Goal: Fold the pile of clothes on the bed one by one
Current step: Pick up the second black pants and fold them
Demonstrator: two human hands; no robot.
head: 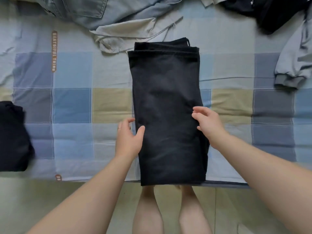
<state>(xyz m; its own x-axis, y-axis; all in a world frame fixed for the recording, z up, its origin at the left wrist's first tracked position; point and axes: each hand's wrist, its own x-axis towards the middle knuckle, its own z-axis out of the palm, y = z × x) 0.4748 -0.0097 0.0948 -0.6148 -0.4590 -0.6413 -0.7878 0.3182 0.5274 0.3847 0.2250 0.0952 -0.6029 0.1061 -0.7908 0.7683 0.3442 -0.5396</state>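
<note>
Our hands flank the folded black trousers (167, 98) lying lengthwise on the bed (72, 105).
Our left hand (129, 137) sets its thumb on the cloth's left edge, fingers loosely curled alongside, gripping nothing. Our right hand (206, 125) lies relaxed, fingers spread, at the right edge. The frame cuts off the clothes pile (87, 12) beyond.
</note>
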